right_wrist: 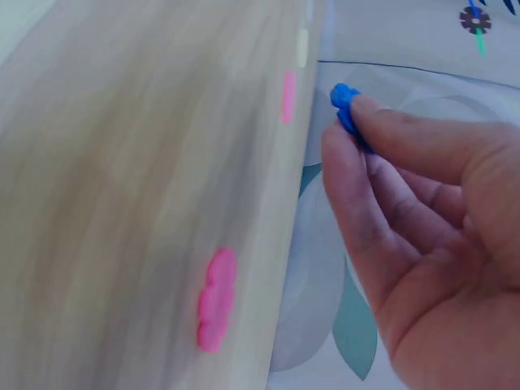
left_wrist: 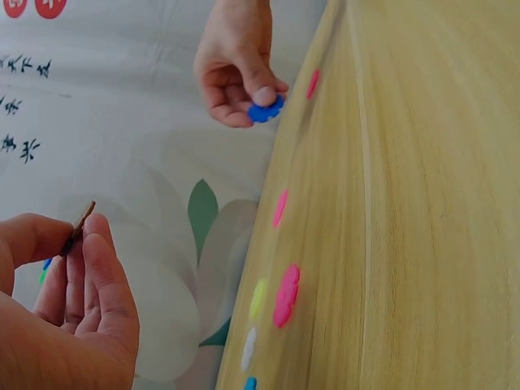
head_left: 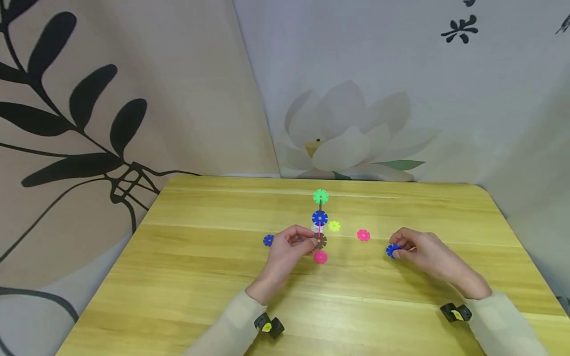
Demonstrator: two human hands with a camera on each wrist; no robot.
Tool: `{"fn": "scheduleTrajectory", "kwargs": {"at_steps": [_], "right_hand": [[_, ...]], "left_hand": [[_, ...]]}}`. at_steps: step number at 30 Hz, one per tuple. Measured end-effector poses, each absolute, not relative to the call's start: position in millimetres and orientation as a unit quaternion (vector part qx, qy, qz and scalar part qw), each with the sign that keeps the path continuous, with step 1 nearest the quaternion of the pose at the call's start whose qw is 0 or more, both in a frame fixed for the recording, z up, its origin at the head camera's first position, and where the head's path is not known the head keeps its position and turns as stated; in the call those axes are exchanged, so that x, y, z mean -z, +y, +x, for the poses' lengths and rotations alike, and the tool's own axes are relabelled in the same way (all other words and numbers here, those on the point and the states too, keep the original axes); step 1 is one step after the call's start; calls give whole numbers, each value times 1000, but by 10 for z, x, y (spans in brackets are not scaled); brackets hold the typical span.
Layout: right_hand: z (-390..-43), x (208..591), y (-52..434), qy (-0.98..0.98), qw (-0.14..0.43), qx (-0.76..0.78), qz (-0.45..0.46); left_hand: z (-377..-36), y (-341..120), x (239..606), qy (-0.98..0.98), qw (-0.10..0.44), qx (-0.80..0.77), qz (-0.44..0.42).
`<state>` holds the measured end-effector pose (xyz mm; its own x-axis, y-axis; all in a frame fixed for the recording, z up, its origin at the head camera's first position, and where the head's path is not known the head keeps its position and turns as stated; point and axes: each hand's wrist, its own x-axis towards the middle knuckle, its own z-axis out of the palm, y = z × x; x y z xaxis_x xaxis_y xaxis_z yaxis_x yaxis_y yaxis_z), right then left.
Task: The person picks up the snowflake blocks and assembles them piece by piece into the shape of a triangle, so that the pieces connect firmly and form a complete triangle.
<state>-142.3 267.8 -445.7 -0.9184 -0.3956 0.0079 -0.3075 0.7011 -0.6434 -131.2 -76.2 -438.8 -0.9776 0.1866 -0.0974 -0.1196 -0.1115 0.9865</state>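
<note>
My left hand pinches a brown notched disc between thumb and fingers. This disc is the near end of a chain of interlocked notched discs, with a blue disc in the middle and a green disc at the far end. A pink disc stands edge-on between the brown and blue ones. Off to the right, my right hand pinches a single blue notched disc by its edge, held above the table. The left wrist view shows this blue disc under the right thumb.
Loose discs lie on the wooden table: a blue one left of my left hand, a pink one, a yellow one and another pink one. One more pink disc lies near my right hand. A printed curtain hangs behind.
</note>
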Motion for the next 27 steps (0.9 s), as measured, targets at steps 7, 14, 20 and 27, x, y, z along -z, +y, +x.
{"fn": "scheduleTrajectory", "kwargs": {"at_steps": [7,14,20,27], "right_hand": [[-1401,4408,2592,920,27,348,-176],[-1348,4345,2484,904,13,395,-166],[-1301,4268,2371,894,14,416,-167],[-1269,4258,2241,881,8,437,-182]], "left_hand": [[-1305,-747,4394,655,102,-748,31],[-1290,-731,4393,653,105,-749,34],[-1277,-722,4389,648,106,-753,35],[-1250,-712,4382,649,107,-752,37]]}}
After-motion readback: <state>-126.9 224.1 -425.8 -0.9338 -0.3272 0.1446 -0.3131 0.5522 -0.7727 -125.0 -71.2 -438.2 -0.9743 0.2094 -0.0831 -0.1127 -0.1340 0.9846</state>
